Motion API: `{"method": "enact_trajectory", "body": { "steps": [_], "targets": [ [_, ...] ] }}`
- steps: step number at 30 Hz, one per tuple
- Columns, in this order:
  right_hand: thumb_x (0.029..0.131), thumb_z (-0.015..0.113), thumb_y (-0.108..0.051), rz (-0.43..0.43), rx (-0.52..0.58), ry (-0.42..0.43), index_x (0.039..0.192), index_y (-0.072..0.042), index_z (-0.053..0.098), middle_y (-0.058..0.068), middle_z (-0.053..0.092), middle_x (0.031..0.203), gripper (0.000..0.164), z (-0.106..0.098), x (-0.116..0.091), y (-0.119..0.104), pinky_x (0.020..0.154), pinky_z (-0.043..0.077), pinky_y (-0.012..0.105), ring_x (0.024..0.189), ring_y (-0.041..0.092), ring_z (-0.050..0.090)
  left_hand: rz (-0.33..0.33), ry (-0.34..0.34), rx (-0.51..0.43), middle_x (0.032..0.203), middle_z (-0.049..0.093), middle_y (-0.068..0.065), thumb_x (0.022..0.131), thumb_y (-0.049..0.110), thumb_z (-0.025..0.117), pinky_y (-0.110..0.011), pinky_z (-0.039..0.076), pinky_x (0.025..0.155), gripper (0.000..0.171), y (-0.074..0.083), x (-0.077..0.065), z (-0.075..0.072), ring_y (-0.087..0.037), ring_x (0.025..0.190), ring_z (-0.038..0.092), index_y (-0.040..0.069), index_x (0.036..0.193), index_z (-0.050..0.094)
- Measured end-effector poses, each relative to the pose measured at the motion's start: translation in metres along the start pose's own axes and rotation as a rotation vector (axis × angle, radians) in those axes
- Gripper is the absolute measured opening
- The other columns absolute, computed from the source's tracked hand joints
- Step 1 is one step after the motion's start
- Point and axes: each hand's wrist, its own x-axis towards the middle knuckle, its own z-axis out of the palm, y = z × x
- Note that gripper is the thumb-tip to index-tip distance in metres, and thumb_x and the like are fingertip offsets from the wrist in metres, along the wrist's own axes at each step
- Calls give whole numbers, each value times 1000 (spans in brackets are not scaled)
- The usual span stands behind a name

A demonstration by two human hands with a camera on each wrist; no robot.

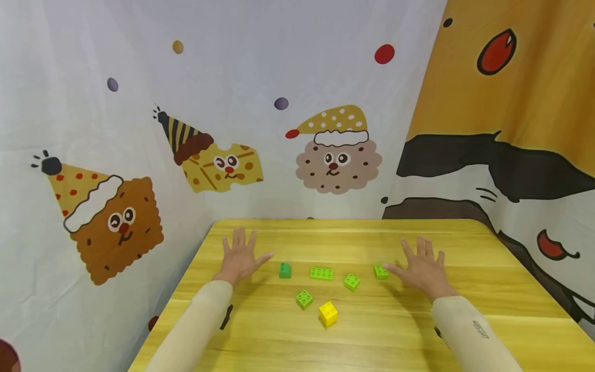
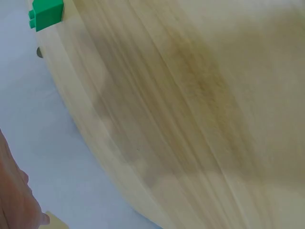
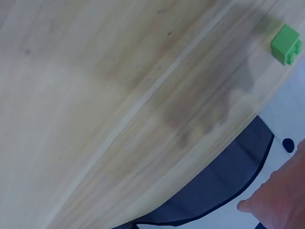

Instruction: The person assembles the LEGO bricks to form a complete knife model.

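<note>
My left hand (image 1: 239,259) is spread with straight fingers over the left side of the table, holding nothing. A dark green brick (image 1: 285,270) with a sloped side lies just right of its thumb. On the right, my other hand (image 1: 422,268) is spread the same way, its thumb tip beside a light green square brick (image 1: 381,272). Between the hands lie a long light green brick (image 1: 321,274) and a small green brick (image 1: 351,281). Nearer to me are another small green brick (image 1: 304,299) and a taller yellow brick (image 1: 328,314).
The wooden table (image 1: 269,341) ends at a back edge against a white curtain (image 1: 232,77) printed with cartoon snacks. An orange, black and white patterned cloth (image 1: 465,103) hangs on the right. Both forearms reach in from the front in cream sleeves (image 1: 195,325).
</note>
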Motion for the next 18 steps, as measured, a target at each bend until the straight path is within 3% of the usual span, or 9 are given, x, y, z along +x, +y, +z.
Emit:
{"method": "enact_trajectory", "body": {
  "steps": [8, 18],
  "targets": [
    [89, 50, -74, -30, 65, -23, 157, -4, 22, 40, -3, 155, 102, -3, 3, -19, 103, -6, 76, 141, 58, -2, 23, 25, 10, 159, 5, -31, 91, 75, 43, -71, -2, 109, 99, 10, 4, -5, -47, 147, 2, 8, 159, 17],
    [88, 53, -73, -106, 84, 14, 156, -4, 28, 38, 7, 156, 100, 5, 8, -42, 104, 2, 76, 143, 56, 3, 23, -13, -6, 160, 3, -29, 91, 77, 41, -68, -3, 110, 99, 23, 11, -8, -46, 148, 1, 9, 159, 18]
  ]
}}
